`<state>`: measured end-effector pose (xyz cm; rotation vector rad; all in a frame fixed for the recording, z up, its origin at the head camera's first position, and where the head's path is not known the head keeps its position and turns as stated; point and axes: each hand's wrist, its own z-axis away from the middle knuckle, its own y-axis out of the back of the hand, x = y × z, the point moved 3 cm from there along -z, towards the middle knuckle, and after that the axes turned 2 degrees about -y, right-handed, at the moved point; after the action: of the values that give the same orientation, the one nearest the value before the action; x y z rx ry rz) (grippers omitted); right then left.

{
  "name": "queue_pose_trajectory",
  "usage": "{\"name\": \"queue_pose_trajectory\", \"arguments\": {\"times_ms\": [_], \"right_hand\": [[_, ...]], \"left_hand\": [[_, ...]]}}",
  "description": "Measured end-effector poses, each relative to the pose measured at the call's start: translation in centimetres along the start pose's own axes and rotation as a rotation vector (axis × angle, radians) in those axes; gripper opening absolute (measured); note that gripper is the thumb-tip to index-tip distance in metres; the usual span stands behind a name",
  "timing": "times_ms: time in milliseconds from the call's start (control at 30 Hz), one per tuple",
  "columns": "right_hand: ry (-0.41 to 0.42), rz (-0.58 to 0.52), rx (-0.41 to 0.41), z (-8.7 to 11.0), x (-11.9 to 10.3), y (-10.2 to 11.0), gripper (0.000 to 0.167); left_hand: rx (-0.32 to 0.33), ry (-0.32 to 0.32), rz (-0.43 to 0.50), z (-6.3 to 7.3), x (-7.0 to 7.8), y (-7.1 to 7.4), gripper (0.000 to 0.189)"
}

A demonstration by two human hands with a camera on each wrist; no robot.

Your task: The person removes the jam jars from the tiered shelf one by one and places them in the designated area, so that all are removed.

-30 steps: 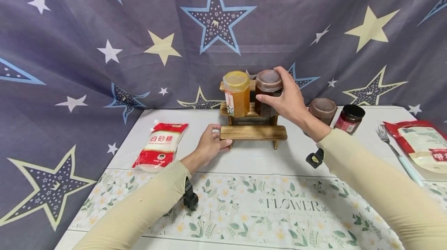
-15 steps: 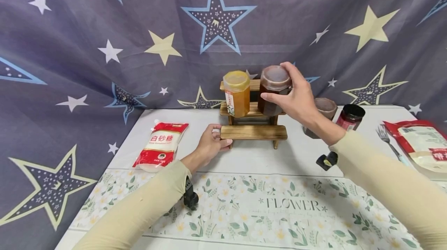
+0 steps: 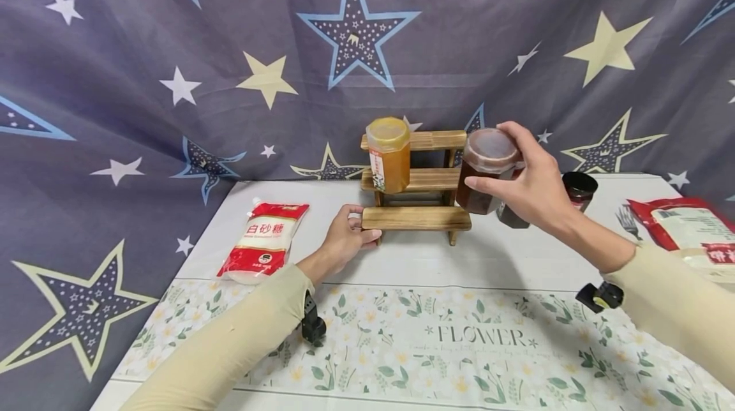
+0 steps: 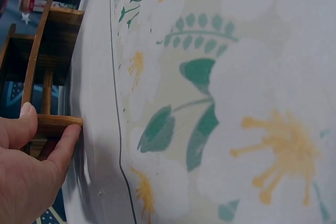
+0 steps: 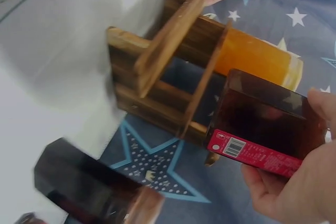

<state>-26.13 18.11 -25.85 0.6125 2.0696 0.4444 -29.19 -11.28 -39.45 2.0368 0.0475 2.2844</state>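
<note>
In the head view my left hand (image 3: 347, 239) grips the left end of the lowest step of a three-step wooden stand (image 3: 416, 218). The left wrist view shows the thumb and fingers of that hand (image 4: 31, 174) on either side of the plank. My right hand (image 3: 536, 191) holds a dark brown jar (image 3: 485, 162) with a translucent lid, off the stand at its right side. Seen from the right wrist, this dark jar (image 5: 262, 111) carries a red label with a barcode. An amber honey jar (image 3: 390, 159) stands on the middle step, at the left.
Behind my right hand, a second dark jar (image 3: 511, 214) and a black-lidded jar (image 3: 580, 189) stand on the table, partly hidden. Further right are a fork (image 3: 627, 221) and a red-and-white bag (image 3: 691, 232). A white sugar bag (image 3: 265, 239) lies left. A starry curtain (image 3: 230, 34) hangs behind.
My right hand has lifted the dark jar off the middle step and carried it to the right, clear of the stand. My left hand has stayed on the lowest step.
</note>
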Motion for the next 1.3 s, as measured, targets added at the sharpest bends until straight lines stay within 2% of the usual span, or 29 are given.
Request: {"name": "queue_pose_trajectory", "arguments": {"times_ms": [267, 733, 1067, 1300], "right_hand": [[-0.035, 0.016, 0.005, 1.1, 1.8, 0.9, 0.075], [-0.087, 0.062, -0.016, 3.2, 5.8, 0.8, 0.074], [-0.153, 0.102, -0.022, 5.0, 8.8, 1.7, 0.078], [-0.161, 0.131, -0.02, 5.5, 9.8, 1.9, 0.087]], "left_hand": [[0.005, -0.002, 0.004, 0.1, 0.0, 0.1, 0.057], [0.004, 0.001, 0.011, 0.0, -0.1, 0.0, 0.056], [-0.005, -0.003, 0.011, 0.2, 0.0, 0.0, 0.057], [-0.003, 0.002, -0.001, 0.1, 0.0, 0.0, 0.057]]}}
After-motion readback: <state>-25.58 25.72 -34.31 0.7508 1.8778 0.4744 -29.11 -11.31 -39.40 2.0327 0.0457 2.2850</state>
